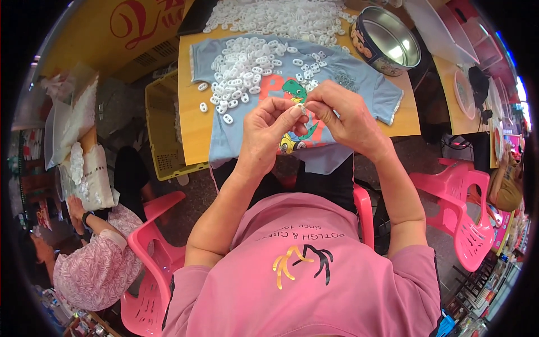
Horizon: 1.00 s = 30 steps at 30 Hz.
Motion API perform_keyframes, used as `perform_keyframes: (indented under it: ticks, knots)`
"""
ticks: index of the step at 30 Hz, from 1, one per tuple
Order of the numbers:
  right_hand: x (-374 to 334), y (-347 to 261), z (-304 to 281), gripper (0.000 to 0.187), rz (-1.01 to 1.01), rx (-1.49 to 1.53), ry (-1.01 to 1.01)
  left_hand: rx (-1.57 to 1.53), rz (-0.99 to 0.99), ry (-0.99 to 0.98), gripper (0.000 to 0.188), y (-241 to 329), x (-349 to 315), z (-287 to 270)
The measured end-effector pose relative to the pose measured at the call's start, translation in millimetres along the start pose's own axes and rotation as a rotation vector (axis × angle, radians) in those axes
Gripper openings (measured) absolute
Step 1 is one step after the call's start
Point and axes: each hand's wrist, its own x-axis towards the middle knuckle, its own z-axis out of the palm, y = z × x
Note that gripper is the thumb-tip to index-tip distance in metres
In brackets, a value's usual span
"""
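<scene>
My left hand (268, 130) and my right hand (343, 115) meet above a light blue child's T-shirt (370, 84) with a green dinosaur print, spread over the wooden table (191, 121). Both hands pinch one small white plastic piece (302, 106) between their fingertips. A heap of the same white oval plastic pieces (241, 70) lies on the shirt just beyond my left hand. A second, bigger heap (281, 19) covers the far side of the table.
A round metal tin (387, 45) stands open at the table's back right. A yellow plastic crate (163, 129) sits left of the table. Pink plastic chairs (466, 219) stand at right and lower left. Another person in a patterned top (95, 264) sits at the left by bags of white pieces (84, 168).
</scene>
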Motion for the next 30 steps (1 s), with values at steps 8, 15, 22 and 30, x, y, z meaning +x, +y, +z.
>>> perform_keyframes:
  ticks: [8, 15, 22, 30]
  knots:
    - [4, -8, -3, 0.008, -0.163, -0.218, -0.064, 0.046, 0.065, -0.035, 0.013, 3, -6, 3]
    - [-5, -3, 14, 0.007, -0.175, -0.075, 0.080, 0.156, 0.142, -0.006, 0.011, 6, -12, 11]
    - [-9, 10, 40, 0.009, -0.119, 0.002, 0.206, 0.128, 0.119, 0.015, 0.012, -5, -3, 2]
    - [17, 41, 22, 0.012, 0.140, 0.124, -0.061, 0.104, 0.034, 0.077, 0.012, -11, 9, -26]
